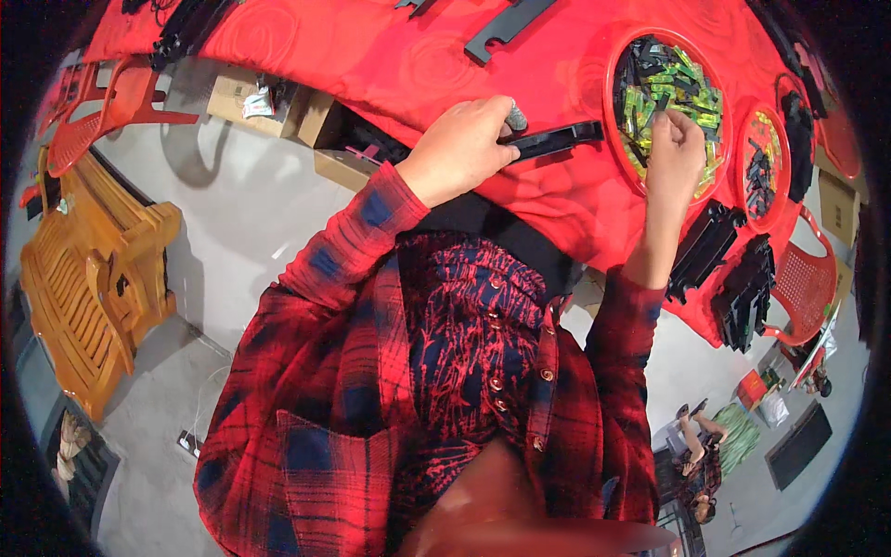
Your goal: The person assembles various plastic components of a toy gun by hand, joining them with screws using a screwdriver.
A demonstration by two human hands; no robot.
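My left hand (pixel 464 144) is closed on one end of a long, narrow black plastic part (pixel 561 137), which points right toward a basin. A small grey rounded thing (pixel 516 116) shows at that hand's fingertips; its kind I cannot make out. Over the large red round basin (pixel 610 116), my right hand (pixel 677 148) pinches a small black piece (pixel 662 103). Under and around those fingers, the basin holds a heap of small yellow-green packets (pixel 707 121) mixed with black pieces.
A smaller red basin (pixel 784 153) of black pieces stands right of the large one. Stacked black plastic parts (pixel 707 246) lie along the red-covered table's (pixel 371 56) right edge, and another black part (pixel 506 32) lies farther back. Red chairs (pixel 803 283) and a wooden bench (pixel 93 278) stand around.
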